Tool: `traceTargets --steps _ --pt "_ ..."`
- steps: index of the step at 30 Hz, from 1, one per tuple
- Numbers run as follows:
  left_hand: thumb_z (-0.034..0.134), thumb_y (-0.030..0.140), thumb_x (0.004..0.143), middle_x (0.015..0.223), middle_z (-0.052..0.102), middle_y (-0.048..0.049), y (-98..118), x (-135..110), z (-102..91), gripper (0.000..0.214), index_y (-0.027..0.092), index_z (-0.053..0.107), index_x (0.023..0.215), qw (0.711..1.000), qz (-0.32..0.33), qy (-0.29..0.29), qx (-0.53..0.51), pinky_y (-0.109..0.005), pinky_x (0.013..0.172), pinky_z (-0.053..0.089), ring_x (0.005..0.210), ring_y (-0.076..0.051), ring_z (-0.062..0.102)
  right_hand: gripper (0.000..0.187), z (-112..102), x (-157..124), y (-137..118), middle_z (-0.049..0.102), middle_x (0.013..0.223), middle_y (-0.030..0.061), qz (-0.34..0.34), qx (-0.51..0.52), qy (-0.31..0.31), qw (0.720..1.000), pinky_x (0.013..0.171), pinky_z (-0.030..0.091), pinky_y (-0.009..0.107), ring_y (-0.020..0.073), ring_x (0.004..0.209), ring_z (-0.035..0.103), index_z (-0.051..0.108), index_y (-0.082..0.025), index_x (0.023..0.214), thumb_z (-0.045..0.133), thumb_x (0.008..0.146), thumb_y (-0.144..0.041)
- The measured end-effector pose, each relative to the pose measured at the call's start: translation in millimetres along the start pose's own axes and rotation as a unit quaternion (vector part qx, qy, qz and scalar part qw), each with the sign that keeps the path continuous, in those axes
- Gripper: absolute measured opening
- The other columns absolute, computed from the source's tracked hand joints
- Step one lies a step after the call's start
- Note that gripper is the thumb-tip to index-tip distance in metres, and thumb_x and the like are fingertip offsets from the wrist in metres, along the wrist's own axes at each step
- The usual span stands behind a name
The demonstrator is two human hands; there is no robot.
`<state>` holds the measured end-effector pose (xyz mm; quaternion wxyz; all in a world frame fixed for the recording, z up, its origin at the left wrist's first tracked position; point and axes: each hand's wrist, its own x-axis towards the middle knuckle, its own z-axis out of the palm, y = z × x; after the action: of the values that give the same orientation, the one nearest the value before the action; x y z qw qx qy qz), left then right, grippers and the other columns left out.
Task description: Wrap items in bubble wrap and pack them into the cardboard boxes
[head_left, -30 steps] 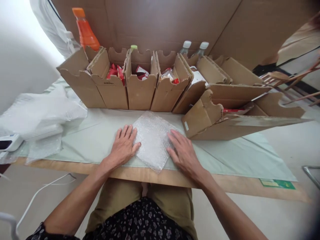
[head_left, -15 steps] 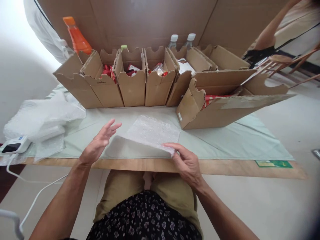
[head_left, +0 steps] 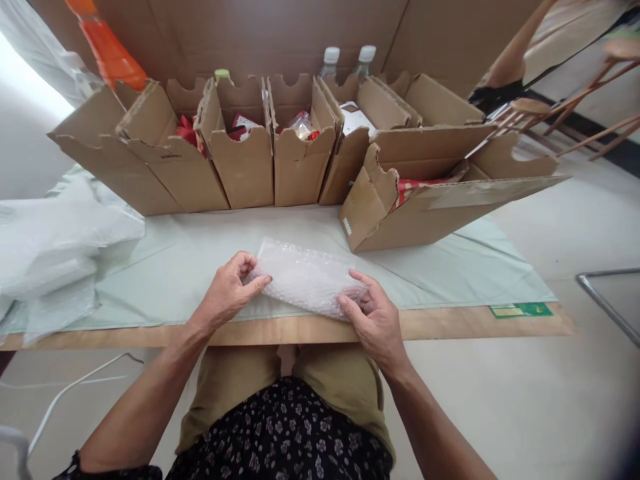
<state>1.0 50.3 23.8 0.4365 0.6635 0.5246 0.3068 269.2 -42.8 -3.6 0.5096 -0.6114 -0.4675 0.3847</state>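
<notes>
A sheet of bubble wrap [head_left: 307, 280] lies folded over on the pale green table cover [head_left: 200, 253], just behind the table's wooden front edge. My left hand [head_left: 230, 293] pinches its left end between thumb and fingers. My right hand [head_left: 375, 320] grips its right end, fingers curled round the fold. Both hands hold the sheet a little above the cover.
A row of open cardboard bins [head_left: 240, 153] with red and white packets stands at the back; one long box [head_left: 440, 200] lies tipped at the right. Bottles [head_left: 345, 63] and an orange bottle [head_left: 107, 50] stand behind. More bubble wrap [head_left: 55, 247] is piled left. A person's arm [head_left: 515, 47] shows far right.
The flat bubble wrap has been lifted at its near corner by my right hand and folded over. My left hand rose off the table, then closed on the left end.
</notes>
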Motion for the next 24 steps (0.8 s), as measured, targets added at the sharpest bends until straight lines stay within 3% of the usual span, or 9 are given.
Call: traceTargets --steps 4,9,15,18,21,23,24 --pt "0.068 0.040 0.084 0.088 0.067 0.0008 2.5 6.2 -4.9 0.063 0.019 0.048 0.140 0.998 -0.015 -0.065 0.002 -0.031 0.079 0.048 0.084 -0.017 0.063 0.055 -3.0 10.3 1.9 0.073 0.087 0.0016 -0.001 -0.086 0.018 0.996 0.066 0.057 0.032 0.0156 0.068 0.066 0.059 -0.020 0.141 0.068 0.092 -0.044" --pt "0.057 0.035 0.089 0.083 0.064 0.0020 5.0 20.2 1.4 0.065 0.016 0.045 0.150 0.997 -0.007 -0.040 0.061 -0.032 0.074 0.048 0.073 -0.016 0.061 0.051 -5.1 24.4 7.1 0.074 0.088 0.0028 -0.062 -0.234 0.056 0.969 0.076 0.057 0.034 0.0173 0.072 0.067 0.063 -0.020 0.139 0.064 0.094 -0.043" --pt "0.060 0.029 0.089 0.089 0.070 -0.0006 -0.1 28.1 12.5 0.069 0.019 0.043 0.155 0.972 -0.010 0.022 0.234 -0.031 0.070 0.048 0.070 -0.016 0.060 0.052 -6.3 36.5 22.3 0.075 0.088 0.0044 -0.126 -0.370 0.106 0.914 0.066 0.055 0.032 0.0198 0.071 0.069 0.060 -0.020 0.143 0.062 0.098 -0.047" --pt "0.065 0.028 0.087 0.098 0.071 -0.0029 -6.8 24.6 19.5 0.069 0.021 0.046 0.153 0.951 0.009 0.079 0.297 -0.029 0.067 0.048 0.072 -0.017 0.063 0.052 -8.1 36.6 23.6 0.075 0.102 0.0092 -0.174 -0.414 0.113 0.886 0.068 0.056 0.033 0.0228 0.083 0.072 0.054 -0.021 0.148 0.061 0.100 -0.041" --pt "0.068 0.030 0.088 0.106 0.071 -0.0056 -11.6 21.1 23.3 0.068 0.021 0.046 0.152 0.932 0.038 0.120 0.341 -0.030 0.071 0.052 0.082 -0.020 0.066 0.057 -6.4 31.6 12.2 0.069 0.129 0.0187 -0.243 -0.458 0.135 0.844 0.087 0.058 0.043 0.0315 0.107 0.071 0.048 -0.022 0.153 0.063 0.100 -0.035" --pt "0.069 0.032 0.089 0.109 0.071 -0.0072 -12.8 20.5 22.9 0.067 0.019 0.047 0.152 0.925 0.048 0.119 0.358 -0.032 0.077 0.054 0.086 -0.021 0.067 0.061 0.7 27.1 0.1 0.060 0.146 0.0216 -0.291 -0.475 0.102 0.825 0.099 0.053 0.050 0.0363 0.126 0.064 0.044 -0.023 0.156 0.064 0.099 -0.032" --pt "0.069 0.032 0.089 0.108 0.071 -0.0074 -12.8 20.7 22.0 0.067 0.019 0.048 0.151 0.923 0.048 0.115 0.363 -0.033 0.079 0.055 0.086 -0.022 0.067 0.061 5.9 25.4 -5.4 0.056 0.152 0.0209 -0.311 -0.477 0.058 0.820 0.105 0.049 0.051 0.0370 0.135 0.059 0.043 -0.023 0.157 0.063 0.100 -0.033"
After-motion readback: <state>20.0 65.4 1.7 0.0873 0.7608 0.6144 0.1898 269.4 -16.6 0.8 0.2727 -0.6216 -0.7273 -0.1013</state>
